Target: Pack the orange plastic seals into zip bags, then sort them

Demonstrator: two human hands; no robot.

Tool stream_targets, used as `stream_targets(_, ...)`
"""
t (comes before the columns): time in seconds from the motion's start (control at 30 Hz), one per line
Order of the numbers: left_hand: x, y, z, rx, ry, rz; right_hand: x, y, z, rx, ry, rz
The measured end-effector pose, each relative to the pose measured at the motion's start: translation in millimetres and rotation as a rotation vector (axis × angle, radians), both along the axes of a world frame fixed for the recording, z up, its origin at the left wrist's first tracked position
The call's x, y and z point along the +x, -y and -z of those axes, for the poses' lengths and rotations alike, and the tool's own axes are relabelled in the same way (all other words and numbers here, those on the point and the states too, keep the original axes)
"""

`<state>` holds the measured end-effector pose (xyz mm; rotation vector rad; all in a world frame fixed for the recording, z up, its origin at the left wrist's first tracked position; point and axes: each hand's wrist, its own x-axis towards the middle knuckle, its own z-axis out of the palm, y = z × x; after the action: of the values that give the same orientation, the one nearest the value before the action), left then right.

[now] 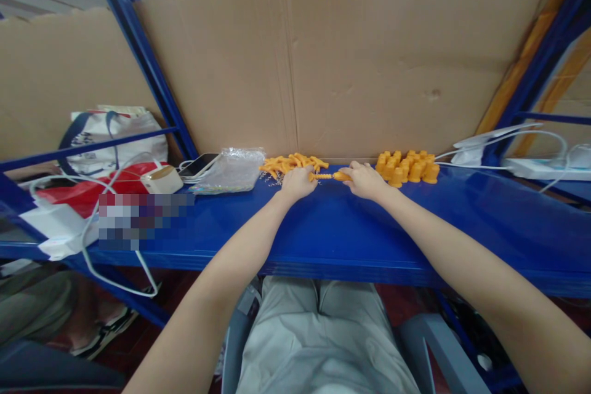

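Over the blue table my left hand (pixel 298 184) is closed around an orange rod with a spiral thread (pixel 324 176), which sticks out to the right. Facing it, my right hand (pixel 367 181) pinches a smooth orange tapered piece (pixel 342 176). The two parts are lined up end to end; I cannot tell whether they touch. Just behind my left hand lies a heap of orange plastic pieces (pixel 289 164), with small shiny metal bits (pixel 272 181) at its front left. Rows of orange cup-shaped parts (pixel 406 167) stand upright to the right of my right hand.
A clear plastic bag (pixel 233 172) and a phone (pixel 203 164) lie left of the heap. Further left are a white charger (pixel 161 180), cables and a cloth bag (pixel 124 132). Cardboard (pixel 369 61) walls the back; blue posts (pixel 152 68) frame the blue table (pixel 341 234). Someone's leg (pixel 41 301) shows lower left.
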<state>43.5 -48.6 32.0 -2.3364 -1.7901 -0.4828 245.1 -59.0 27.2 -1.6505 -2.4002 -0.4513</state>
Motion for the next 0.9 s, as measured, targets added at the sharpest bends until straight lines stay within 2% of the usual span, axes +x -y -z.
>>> stream_targets(0.23, -2, 0, -1.5, 0.011, 0.026, 0.045, 3, 1, -0.7, 0.005, 0.017, 0.005)
stream_targets(0.53, -3, -1, -2.4, 0.009, 0.065, 0.03, -4, 2, 2.3, 0.111, 0.036, -0.01)
stream_targets(0.63, -4, 1, -4.4, 0.011, 0.06, 0.032, 0, -5, 8.0, 0.076, -0.063, -0.053)
stream_targets(0.77, -4, 2, -5.7, 0.021, 0.039, 0.042, 14, -23, 16.5, -0.004, -0.309, -0.204)
stream_targets(0.9, -4, 3, -5.1, 0.029, 0.018, 0.069, 26, -32, 14.8, -0.015, -0.419, -0.26)
